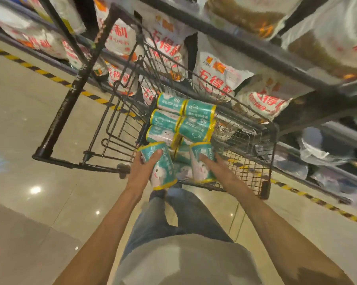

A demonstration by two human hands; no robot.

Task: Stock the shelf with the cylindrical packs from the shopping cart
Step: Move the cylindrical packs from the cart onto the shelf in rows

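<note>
A black wire shopping cart (274, 140) stands in front of me, holding several teal cylindrical packs with yellow ends (185, 118). My left hand (141, 171) grips one pack (163, 171) at the cart's near left corner, thumb across its front. My right hand (216, 167) holds a second pack (200, 163) beside it, fingers laid along its side. The remaining packs lie stacked in two rows deeper in the cart. The shelf (255, 50) runs behind and to the right of the cart.
White bags with red print (218, 79) fill the shelf behind the cart. Clear plastic packs (317, 149) sit on a lower shelf at right. A black-and-yellow striped line (39, 70) marks the tiled floor along the shelf. The cart's handle frame (70, 99) juts left.
</note>
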